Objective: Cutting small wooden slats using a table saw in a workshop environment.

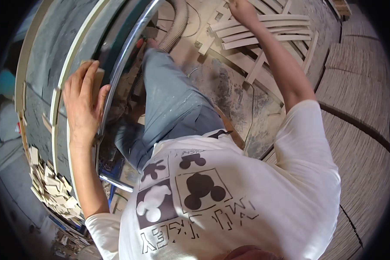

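My left hand [83, 97] is over the machine table, its fingers and thumb closed on a small wooden block [98, 81]. Most of the block is hidden behind the fingers. Just beside it runs a shiny metal rail [122, 56]. My right hand [243, 12] reaches out to the top edge of the picture, beyond a stack of pale wooden strips [264, 26]. Its fingers look curled, but they are partly cut off, and what they hold is not visible.
Long pale strips [69, 56] lie along the grey machine table [47, 56]. Wood offcuts [52, 188] are piled at its near left end. A ribbed hose [177, 26] curves across the floor ahead. Large stacks of thin sheets [355, 91] stand on the right.
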A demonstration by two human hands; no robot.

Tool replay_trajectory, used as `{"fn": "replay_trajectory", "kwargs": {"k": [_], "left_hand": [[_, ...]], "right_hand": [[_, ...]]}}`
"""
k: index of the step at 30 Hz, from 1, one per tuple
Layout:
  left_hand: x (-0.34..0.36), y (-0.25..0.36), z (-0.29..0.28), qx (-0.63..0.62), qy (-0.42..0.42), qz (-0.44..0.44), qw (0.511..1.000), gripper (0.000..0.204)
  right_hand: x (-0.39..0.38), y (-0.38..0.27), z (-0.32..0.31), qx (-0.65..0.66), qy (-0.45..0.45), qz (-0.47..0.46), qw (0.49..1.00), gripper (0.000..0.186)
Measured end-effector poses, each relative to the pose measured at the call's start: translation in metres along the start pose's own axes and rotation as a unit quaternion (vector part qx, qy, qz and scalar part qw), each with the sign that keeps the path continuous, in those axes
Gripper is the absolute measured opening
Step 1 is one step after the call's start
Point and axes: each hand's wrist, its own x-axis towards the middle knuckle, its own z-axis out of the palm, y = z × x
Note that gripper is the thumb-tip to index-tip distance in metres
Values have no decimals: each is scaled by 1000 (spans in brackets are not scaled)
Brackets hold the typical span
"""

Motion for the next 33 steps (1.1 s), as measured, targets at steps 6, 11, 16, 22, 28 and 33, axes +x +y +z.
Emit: {"fn": "replay_trajectory", "kwargs": {"k": [6, 11, 16, 22, 28, 33], "left_hand": [[25, -11, 16, 77, -58, -26, 995, 51], [35, -19, 22, 119, -98, -27, 988, 48], [45, -18, 28, 102, -105, -22, 989, 38], [45, -19, 26, 134, -137, -20, 981, 34], [45, -23, 32, 138, -124, -2, 983, 32], [44, -19, 26, 149, -129, -3, 980, 30]], "right_hand": [[-120, 91, 150, 164, -153, 167, 960, 37], [-130, 101, 263, 467, -146, 476, 731, 40], [-88, 127, 326, 507, -18, 604, 614, 45], [-53, 154, 382, 566, 50, 649, 506, 33], [-48, 174, 401, 576, 64, 663, 473, 17], [-63, 157, 386, 591, 2, 627, 507, 25]]}}
